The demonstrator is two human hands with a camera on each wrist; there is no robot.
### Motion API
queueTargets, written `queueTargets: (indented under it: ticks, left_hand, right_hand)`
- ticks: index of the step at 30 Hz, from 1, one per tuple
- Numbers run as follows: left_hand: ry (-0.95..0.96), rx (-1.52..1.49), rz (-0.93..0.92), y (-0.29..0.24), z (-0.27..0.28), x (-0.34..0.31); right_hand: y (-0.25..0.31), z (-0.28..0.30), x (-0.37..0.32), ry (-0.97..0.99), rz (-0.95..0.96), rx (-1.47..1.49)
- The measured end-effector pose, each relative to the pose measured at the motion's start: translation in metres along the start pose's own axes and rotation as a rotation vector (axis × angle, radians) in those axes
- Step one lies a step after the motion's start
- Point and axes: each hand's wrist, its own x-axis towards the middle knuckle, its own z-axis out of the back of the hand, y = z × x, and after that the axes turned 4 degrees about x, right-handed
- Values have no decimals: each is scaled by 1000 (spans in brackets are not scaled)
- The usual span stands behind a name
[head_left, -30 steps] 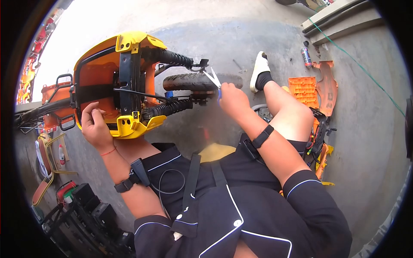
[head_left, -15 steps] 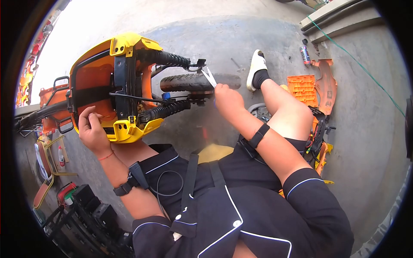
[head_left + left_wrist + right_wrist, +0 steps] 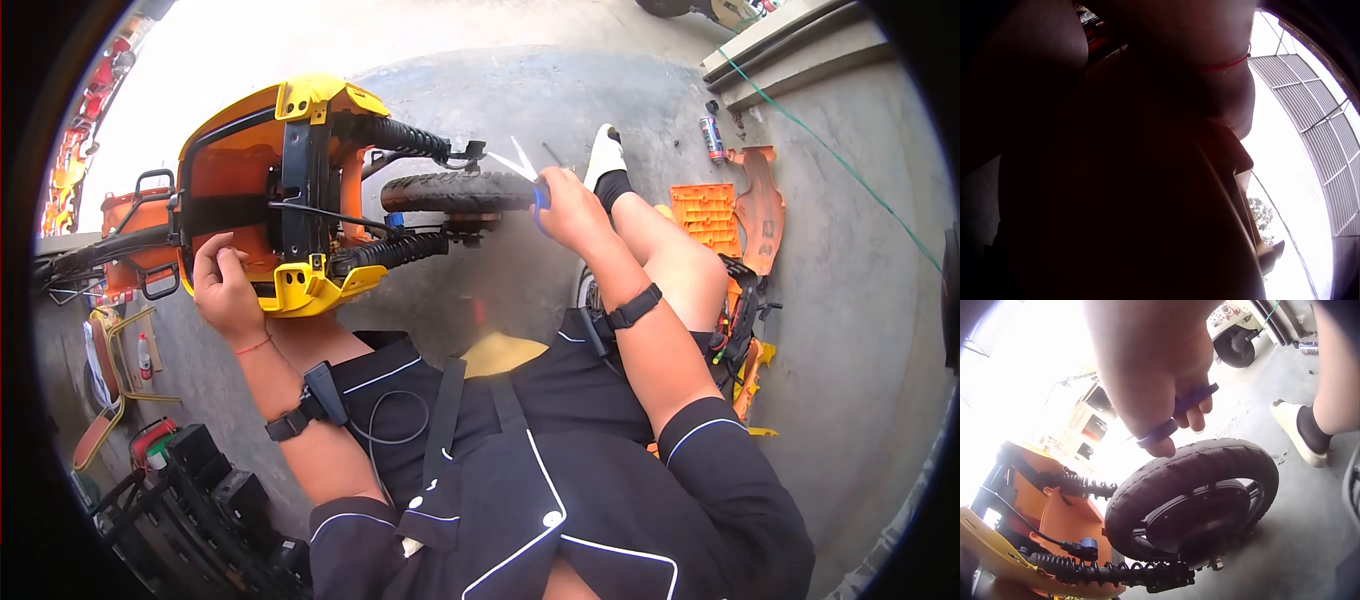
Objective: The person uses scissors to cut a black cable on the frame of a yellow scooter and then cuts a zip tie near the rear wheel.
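My right hand [image 3: 578, 215] grips scissors [image 3: 542, 198] by their blue handles, with the blades spread and pointing up and left. They are above and to the right of the black tyre [image 3: 430, 190] of a scooter lying over. In the right wrist view, fingers and thumb pass through the blue handle loops [image 3: 1159, 434], close above the tyre. My left hand [image 3: 228, 290] rests by the edge of the yellow body panel [image 3: 305, 292], its fingers loosely bent and nothing visible in them. The left wrist view is mostly dark.
Two black springs [image 3: 408, 246] flank the wheel. Orange plastic parts [image 3: 704, 215] and a spray can [image 3: 712, 138] lie on the floor at the right. The person's right foot in a white shoe [image 3: 606, 155] is beyond the right hand. Black parts [image 3: 205, 480] stand lower left.
The right hand with the scissors has moved right, away from the wheel, towards the leg, and the blades are spread wider. The left hand stays by the yellow panel.
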Motion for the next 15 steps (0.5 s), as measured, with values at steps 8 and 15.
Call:
queueTargets:
  ticks: [8, 15]
  left_hand:
    - [5, 10, 2, -2, 0, 0]
    - [2, -22, 19, -1, 0, 0]
  right_hand:
    - [-17, -11, 7, 6, 377, -26]
    - [-20, -19, 8, -44, 411, -121]
